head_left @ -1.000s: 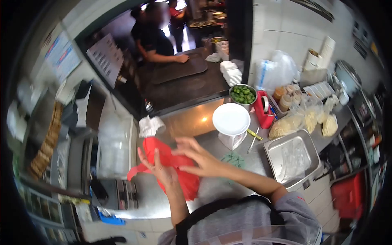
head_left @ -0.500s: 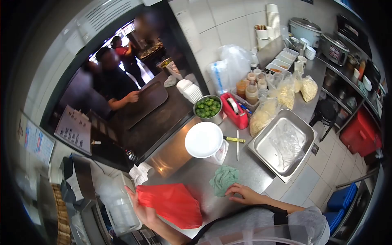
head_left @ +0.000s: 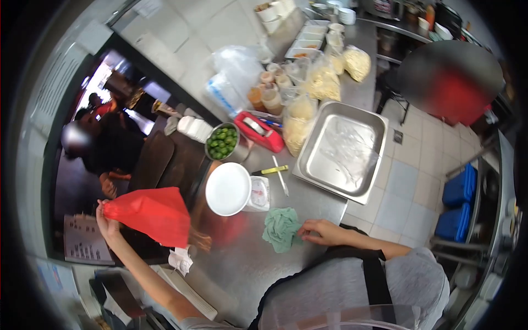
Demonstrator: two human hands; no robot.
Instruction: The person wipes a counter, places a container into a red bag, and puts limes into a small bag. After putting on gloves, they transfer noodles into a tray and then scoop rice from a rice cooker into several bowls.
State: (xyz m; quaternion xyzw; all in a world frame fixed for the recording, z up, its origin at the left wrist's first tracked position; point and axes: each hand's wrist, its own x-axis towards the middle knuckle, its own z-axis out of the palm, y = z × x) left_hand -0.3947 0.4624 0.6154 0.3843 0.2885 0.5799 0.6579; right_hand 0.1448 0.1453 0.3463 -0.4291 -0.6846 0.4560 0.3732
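Note:
A red bag (head_left: 157, 215) is held up by its gathered top in my left hand (head_left: 106, 221), over the dark counter at the serving window. My right hand (head_left: 322, 232) rests at the right edge of a crumpled green cloth (head_left: 281, 230) on the steel table; its fingers are bent and apart, with the fingertips near or on the cloth. Behind the cloth stand a white bowl (head_left: 227, 189) and a small white scale (head_left: 258, 194). A yellow cutter (head_left: 274, 170) and a thin white stick (head_left: 280, 176) lie beside them.
Nearby stand a pot of green limes (head_left: 222, 143), a red tape dispenser (head_left: 259, 131), sauce bottles (head_left: 271, 99), bags of pale food (head_left: 300, 124) and a steel tray (head_left: 341, 154). Beyond the window, a person in dark clothes (head_left: 113, 143) faces the counter. Crumpled white paper (head_left: 181, 260) lies at left.
My left hand has carried the red bag leftward and up, from the steel table to the window counter. The view has shifted. My right hand stays beside the green cloth.

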